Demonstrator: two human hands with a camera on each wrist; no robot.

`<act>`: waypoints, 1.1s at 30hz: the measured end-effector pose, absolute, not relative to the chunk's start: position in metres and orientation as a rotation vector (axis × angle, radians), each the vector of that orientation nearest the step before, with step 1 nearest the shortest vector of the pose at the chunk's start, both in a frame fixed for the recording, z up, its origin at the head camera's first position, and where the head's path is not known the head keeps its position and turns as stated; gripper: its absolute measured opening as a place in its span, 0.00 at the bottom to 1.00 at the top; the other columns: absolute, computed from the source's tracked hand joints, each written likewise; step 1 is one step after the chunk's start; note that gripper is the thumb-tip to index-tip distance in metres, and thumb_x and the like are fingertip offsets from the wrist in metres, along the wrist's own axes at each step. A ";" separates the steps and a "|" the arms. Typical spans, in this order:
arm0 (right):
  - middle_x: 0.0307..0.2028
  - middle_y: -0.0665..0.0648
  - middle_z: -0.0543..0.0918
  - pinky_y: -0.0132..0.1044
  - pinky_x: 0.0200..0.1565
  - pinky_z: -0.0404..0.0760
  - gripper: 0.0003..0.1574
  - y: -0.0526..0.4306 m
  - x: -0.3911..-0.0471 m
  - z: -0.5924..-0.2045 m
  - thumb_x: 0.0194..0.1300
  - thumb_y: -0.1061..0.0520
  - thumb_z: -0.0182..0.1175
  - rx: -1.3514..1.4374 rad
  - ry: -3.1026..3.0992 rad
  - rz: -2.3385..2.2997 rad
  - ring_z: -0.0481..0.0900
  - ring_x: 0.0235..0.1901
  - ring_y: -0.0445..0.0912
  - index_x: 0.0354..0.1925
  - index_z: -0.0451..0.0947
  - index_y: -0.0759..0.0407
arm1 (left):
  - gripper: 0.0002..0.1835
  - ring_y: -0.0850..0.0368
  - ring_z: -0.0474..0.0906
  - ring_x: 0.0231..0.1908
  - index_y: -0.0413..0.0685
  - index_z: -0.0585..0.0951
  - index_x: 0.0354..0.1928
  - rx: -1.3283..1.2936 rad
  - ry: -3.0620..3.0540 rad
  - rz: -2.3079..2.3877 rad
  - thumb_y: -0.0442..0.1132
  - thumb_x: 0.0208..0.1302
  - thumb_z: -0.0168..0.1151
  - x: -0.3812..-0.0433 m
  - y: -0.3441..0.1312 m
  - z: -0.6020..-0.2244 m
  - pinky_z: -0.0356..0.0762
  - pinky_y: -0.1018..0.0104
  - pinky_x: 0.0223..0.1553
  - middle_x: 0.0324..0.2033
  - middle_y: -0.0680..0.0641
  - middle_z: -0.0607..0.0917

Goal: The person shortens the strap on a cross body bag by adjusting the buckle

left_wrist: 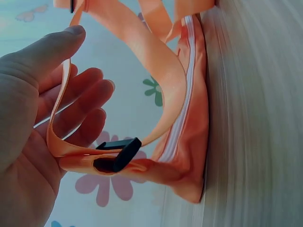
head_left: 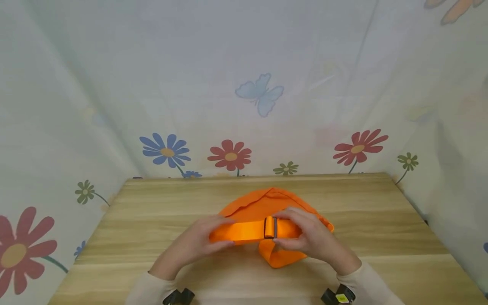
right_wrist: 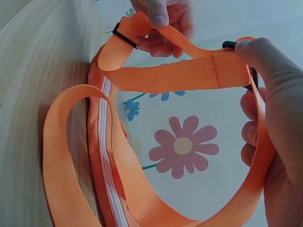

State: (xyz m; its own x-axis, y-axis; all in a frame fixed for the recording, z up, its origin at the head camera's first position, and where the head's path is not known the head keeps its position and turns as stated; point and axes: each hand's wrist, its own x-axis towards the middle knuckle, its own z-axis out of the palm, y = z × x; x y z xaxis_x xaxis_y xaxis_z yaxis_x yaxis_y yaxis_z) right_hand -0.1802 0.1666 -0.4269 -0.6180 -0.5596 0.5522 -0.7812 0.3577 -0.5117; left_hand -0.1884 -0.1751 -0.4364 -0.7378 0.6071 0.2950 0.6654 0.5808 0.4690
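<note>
An orange waist bag (head_left: 259, 205) with a white zipper (right_wrist: 103, 127) rests on the table in front of me. Its orange strap (head_left: 244, 232) is stretched between both hands. My left hand (head_left: 198, 236) holds the strap between thumb and fingers on the left. On the right, my right hand (head_left: 310, 232) pinches the strap at a dark slider buckle (head_left: 275, 228), thumb below and fingers above. A second black buckle (left_wrist: 127, 153) sits near the bag's end, by the left palm. A slack strap loop (head_left: 276, 260) hangs down beneath the right hand.
The wooden table (head_left: 152, 203) extends around the bag to both sides. Behind it hangs a pale cloth backdrop (head_left: 190, 84) printed with flowers and a butterfly. Small black devices (head_left: 178, 296) are strapped at both wrists over light sleeves (head_left: 150, 290).
</note>
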 end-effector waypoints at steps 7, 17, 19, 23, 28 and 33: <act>0.46 0.50 0.87 0.32 0.40 0.87 0.30 0.168 -0.179 -0.428 0.62 0.58 0.81 1.184 -2.356 1.149 0.80 0.40 0.38 0.60 0.81 0.55 | 0.25 0.51 0.86 0.58 0.56 0.85 0.64 -1.034 -2.790 -0.878 0.55 0.71 0.73 -0.188 -0.185 -0.437 0.84 0.44 0.64 0.59 0.53 0.90; 0.46 0.52 0.87 0.31 0.39 0.87 0.30 0.169 -0.180 -0.426 0.61 0.58 0.81 1.206 -2.323 1.137 0.80 0.39 0.39 0.59 0.81 0.56 | 0.25 0.49 0.86 0.57 0.53 0.85 0.63 -1.007 -2.837 -0.759 0.53 0.69 0.75 -0.189 -0.195 -0.435 0.84 0.44 0.64 0.59 0.51 0.90; 0.45 0.51 0.87 0.31 0.38 0.87 0.31 0.169 -0.180 -0.425 0.61 0.58 0.81 1.198 -2.323 1.125 0.80 0.39 0.38 0.59 0.81 0.56 | 0.25 0.50 0.85 0.56 0.53 0.85 0.63 -1.017 -2.829 -0.748 0.53 0.69 0.75 -0.191 -0.195 -0.435 0.84 0.44 0.64 0.58 0.50 0.90; 0.44 0.51 0.87 0.31 0.38 0.87 0.31 0.167 -0.181 -0.424 0.61 0.57 0.81 1.203 -2.312 1.111 0.80 0.39 0.38 0.60 0.81 0.56 | 0.24 0.52 0.86 0.53 0.52 0.86 0.61 -1.070 -2.772 -0.689 0.51 0.67 0.77 -0.193 -0.193 -0.437 0.85 0.48 0.62 0.55 0.52 0.90; 0.43 0.51 0.86 0.30 0.37 0.87 0.29 0.163 -0.181 -0.426 0.64 0.54 0.80 1.204 -2.291 1.104 0.80 0.38 0.38 0.60 0.81 0.57 | 0.26 0.53 0.86 0.53 0.50 0.85 0.62 -1.196 -2.694 -0.546 0.49 0.66 0.79 -0.193 -0.184 -0.441 0.86 0.52 0.60 0.54 0.52 0.91; 0.43 0.52 0.86 0.29 0.37 0.87 0.28 0.159 -0.180 -0.428 0.65 0.53 0.79 1.196 -2.265 1.101 0.80 0.37 0.39 0.59 0.81 0.57 | 0.26 0.52 0.86 0.56 0.50 0.84 0.64 -1.214 -2.767 -0.461 0.50 0.69 0.76 -0.192 -0.170 -0.441 0.85 0.52 0.63 0.57 0.52 0.90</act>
State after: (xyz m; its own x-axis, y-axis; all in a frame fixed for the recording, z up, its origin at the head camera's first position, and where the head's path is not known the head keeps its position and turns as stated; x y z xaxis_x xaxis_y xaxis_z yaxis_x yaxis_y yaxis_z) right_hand -0.1804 0.1590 -0.4279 -0.5812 -0.5385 0.6101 -0.8124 0.3412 -0.4728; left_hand -0.1917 -0.1696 -0.4407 -0.6815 0.7049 0.1967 0.7305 0.6396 0.2391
